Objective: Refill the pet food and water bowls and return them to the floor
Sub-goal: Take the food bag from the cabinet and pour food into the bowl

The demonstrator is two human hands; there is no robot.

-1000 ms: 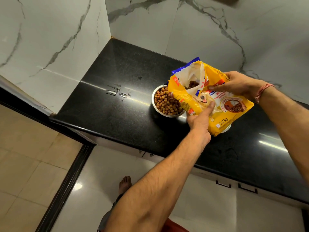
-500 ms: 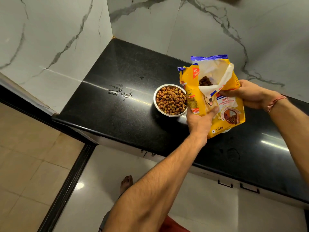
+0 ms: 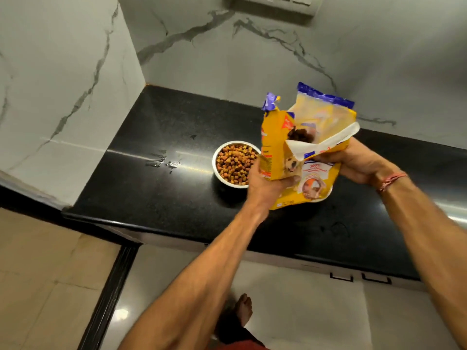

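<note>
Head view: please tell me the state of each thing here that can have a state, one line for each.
Food bowl: full of kibble, standing on the counter.
Food bag: open at the top, held upright, kibble still inside.
Left hand: grips the bag's lower left side.
Right hand: grips the bag's right side.
Counter: wet smear left of the bowl.

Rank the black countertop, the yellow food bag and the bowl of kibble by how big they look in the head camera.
1. Black countertop
2. Yellow food bag, though held nearer the camera
3. Bowl of kibble
</note>
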